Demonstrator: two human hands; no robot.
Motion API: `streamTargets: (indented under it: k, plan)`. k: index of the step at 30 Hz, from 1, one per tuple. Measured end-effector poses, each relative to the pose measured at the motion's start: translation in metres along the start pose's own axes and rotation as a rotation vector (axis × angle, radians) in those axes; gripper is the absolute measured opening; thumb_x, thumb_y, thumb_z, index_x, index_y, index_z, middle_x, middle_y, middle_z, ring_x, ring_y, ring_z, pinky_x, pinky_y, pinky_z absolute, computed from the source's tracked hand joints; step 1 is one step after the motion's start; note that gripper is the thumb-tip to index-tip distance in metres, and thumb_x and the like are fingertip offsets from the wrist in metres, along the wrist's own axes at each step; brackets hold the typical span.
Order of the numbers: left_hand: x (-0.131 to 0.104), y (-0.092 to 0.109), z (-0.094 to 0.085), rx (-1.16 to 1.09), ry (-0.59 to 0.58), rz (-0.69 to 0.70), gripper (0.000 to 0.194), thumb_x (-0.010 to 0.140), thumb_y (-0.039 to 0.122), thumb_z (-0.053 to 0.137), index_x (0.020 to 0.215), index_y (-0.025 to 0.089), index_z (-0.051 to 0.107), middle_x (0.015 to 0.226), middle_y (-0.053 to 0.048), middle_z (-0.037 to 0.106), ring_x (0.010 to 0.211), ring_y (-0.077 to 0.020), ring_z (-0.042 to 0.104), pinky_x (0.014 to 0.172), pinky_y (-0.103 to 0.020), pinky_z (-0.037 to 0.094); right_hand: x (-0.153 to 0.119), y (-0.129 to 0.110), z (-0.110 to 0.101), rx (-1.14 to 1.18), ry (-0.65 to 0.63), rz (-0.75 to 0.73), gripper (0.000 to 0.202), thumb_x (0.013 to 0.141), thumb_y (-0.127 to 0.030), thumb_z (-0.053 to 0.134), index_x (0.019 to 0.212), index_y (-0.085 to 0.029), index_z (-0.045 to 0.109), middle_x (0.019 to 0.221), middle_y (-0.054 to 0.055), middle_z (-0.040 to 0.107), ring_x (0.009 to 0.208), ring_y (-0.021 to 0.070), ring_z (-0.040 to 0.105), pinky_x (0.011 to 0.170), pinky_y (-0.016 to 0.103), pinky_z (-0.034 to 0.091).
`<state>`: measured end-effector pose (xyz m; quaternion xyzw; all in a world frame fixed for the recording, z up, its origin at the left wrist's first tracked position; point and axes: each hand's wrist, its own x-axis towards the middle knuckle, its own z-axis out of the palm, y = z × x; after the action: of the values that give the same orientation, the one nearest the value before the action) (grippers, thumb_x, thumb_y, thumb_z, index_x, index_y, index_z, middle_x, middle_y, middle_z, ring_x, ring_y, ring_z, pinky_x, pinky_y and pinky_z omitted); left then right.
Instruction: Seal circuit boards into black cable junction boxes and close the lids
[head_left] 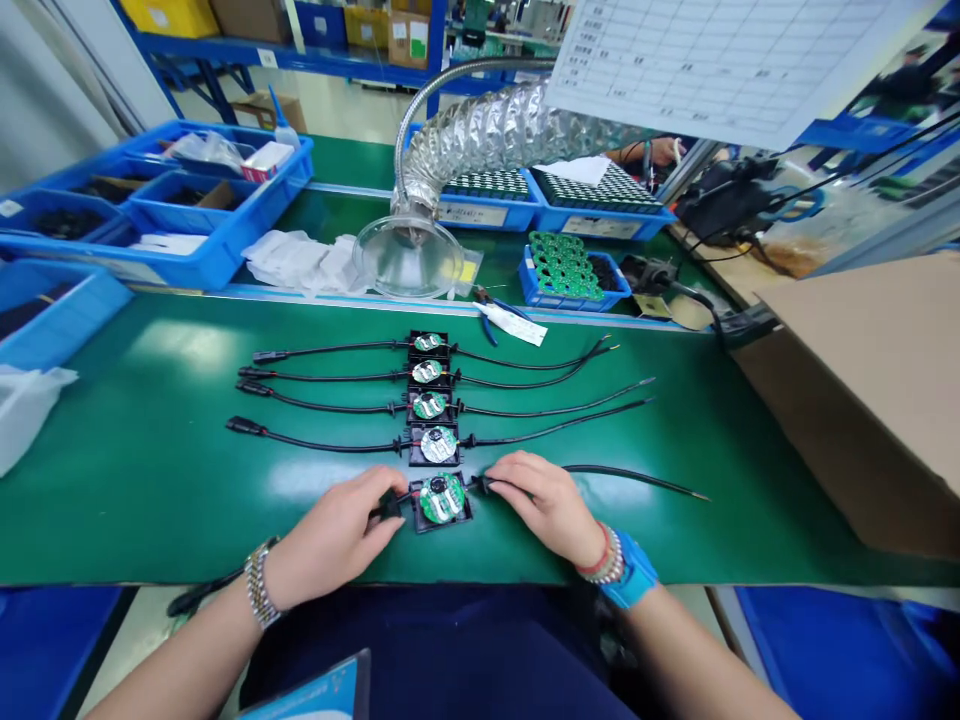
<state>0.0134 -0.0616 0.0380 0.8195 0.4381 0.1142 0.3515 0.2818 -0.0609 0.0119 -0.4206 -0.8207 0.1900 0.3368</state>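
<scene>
Nearest me on the green bench lies a small black housing with a round green circuit board (442, 498) in it. On its left side my left hand (349, 520) pinches the black cable where it meets the housing. My right hand (544, 500) grips the black cable (637, 474) on the other side, close to its grommet; the cable's bare end points right. Beyond them, several similar housings stand in a column, among them one with a whitish round board (438, 444). Each has a cable with a black connector (246, 426) on the left and a cable running right.
A clear fume hood (409, 258) on a silver duct hangs at the back. Pliers (487, 318) lie near a white packet (517, 324). A blue bin holds green boards (564, 264). A divided blue tray (225, 240) stands left, a cardboard box (870, 400) right. Paper (720, 70) hangs overhead.
</scene>
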Motion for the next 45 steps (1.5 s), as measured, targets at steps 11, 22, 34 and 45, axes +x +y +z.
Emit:
streamTargets:
  k: [11, 22, 34, 45]
  plan:
    - [0.004, 0.025, -0.015, 0.23, 0.133, 0.199, 0.02, 0.089, 0.022, 0.042, 0.08, 0.019, 0.06, 0.08, -0.001, 0.062, 0.073, -0.0128, 0.054, 0.065, -0.024, 0.042, -0.008, -0.02, -0.017, -0.133, 0.079, -0.132, 0.019, 0.084, -0.011, 0.05, 0.097, -0.018, 0.063, 0.078, 0.006, 0.059, 0.07, 0.0149, 0.05, 0.061, 0.031, 0.039]
    - [0.02, 0.015, 0.024, 0.714, 0.119, 0.279, 0.015, 0.086, 0.014, 0.044, 0.081, 0.018, 0.056, 0.085, -0.003, 0.058, 0.072, -0.0168, 0.048, 0.056, -0.027, 0.04, -0.022, -0.054, -0.003, -0.436, -0.044, -0.356, 0.019, 0.086, -0.008, 0.044, 0.096, -0.008, 0.059, 0.076, 0.007, 0.061, 0.064, 0.0155, 0.044, 0.057, 0.032, 0.03]
    - [0.011, 0.002, 0.026, 0.576, 0.006, 0.387, 0.026, 0.087, 0.036, 0.048, 0.108, 0.025, 0.058, 0.115, -0.002, 0.056, 0.086, -0.0185, 0.05, 0.067, -0.029, 0.044, -0.03, -0.051, 0.015, -0.452, -0.165, -0.267, 0.023, 0.09, -0.012, 0.037, 0.093, -0.009, 0.059, 0.067, 0.004, 0.052, 0.061, 0.0149, 0.039, 0.055, 0.032, 0.025]
    - [0.016, -0.003, 0.028, 0.609, -0.02, 0.397, 0.022, 0.089, 0.031, 0.046, 0.108, 0.028, 0.056, 0.11, 0.001, 0.056, 0.08, -0.0162, 0.048, 0.063, -0.026, 0.04, -0.008, -0.054, -0.004, -0.433, -0.268, -0.354, 0.034, 0.092, -0.011, 0.028, 0.082, -0.012, 0.06, 0.072, 0.006, 0.054, 0.065, 0.0156, 0.044, 0.061, 0.029, 0.037]
